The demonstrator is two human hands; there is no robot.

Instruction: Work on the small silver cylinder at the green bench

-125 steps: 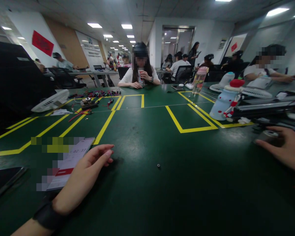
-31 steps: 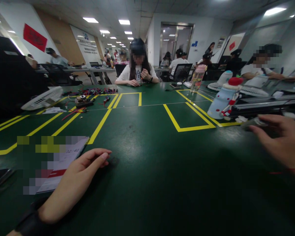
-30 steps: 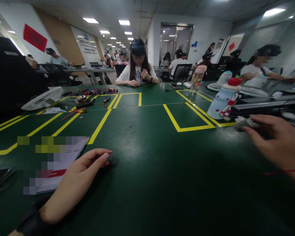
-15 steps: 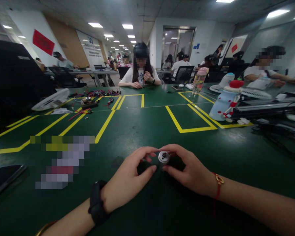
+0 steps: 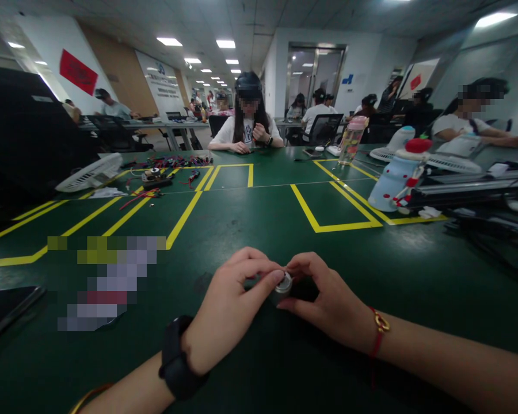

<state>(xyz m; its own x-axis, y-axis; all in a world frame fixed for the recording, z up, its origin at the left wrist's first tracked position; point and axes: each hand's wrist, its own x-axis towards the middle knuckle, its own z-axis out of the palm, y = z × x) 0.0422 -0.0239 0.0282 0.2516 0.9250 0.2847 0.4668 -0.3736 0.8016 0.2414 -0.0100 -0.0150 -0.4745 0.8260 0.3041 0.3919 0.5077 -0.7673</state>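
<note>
Left hand [image 5: 228, 305], black band at the wrist, fingers curled round a small silver cylindrical part [image 5: 282, 286], thumb tip pressed on its top face. Right hand [image 5: 323, 299], red cord bracelet at the wrist, closed on the same part from the opposite side, fingertips meeting those of the left; both hands rest on the green table [image 5: 259, 218] near the middle of its near edge, the part held just above or on the surface, which of the two cannot be told. Near left corner: dark phone [image 5: 6, 310] lying flat, and beside it a blurred-out sheet or screen [image 5: 107, 282]. Left edge, further back: white desk fan [image 5: 90, 173] tipped on its side, with a scatter of red wires and small parts [image 5: 155, 178] beyond it. Yellow tape lines [image 5: 315, 221] mark out rectangles across the table's middle. Right edge: white-and-blue bottle with red cap [image 5: 395, 175], and a clear pink-lidded bottle [image 5: 351, 141] further back. Far edge: a seated person in white [image 5: 246, 129], hands together on the table.
</note>
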